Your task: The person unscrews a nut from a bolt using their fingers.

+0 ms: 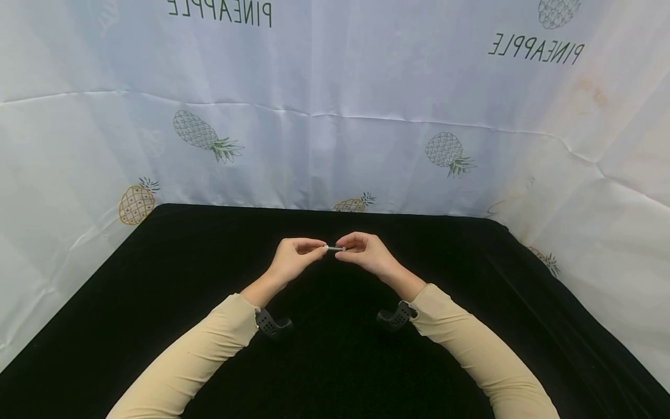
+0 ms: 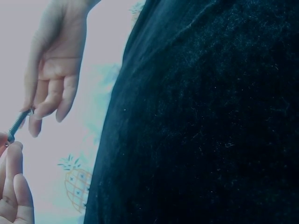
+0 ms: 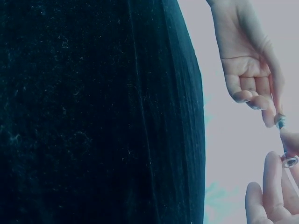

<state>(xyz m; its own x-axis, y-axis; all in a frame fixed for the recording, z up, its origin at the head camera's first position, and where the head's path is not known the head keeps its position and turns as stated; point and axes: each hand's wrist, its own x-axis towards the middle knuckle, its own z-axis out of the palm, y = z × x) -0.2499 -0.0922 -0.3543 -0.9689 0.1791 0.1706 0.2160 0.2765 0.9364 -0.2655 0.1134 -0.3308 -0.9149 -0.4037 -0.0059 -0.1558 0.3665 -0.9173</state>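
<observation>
A small silver bolt lies nearly level between the two hands in the head view. The left hand pinches its left, threaded end between thumb and fingertips. The right hand has thumb and index finger about the other end, where the wider head shows. In the left wrist view the threaded shank of the bolt spans both sets of fingertips. The right wrist view shows the bolt's round, recessed head beside the right hand's fingers. Fingertips cover part of the threaded end there.
A black cloth covers the table under the hands. White curtain printed with pineapples stands behind and along both sides. Dark wrist straps sit at both cuffs of the beige sleeves.
</observation>
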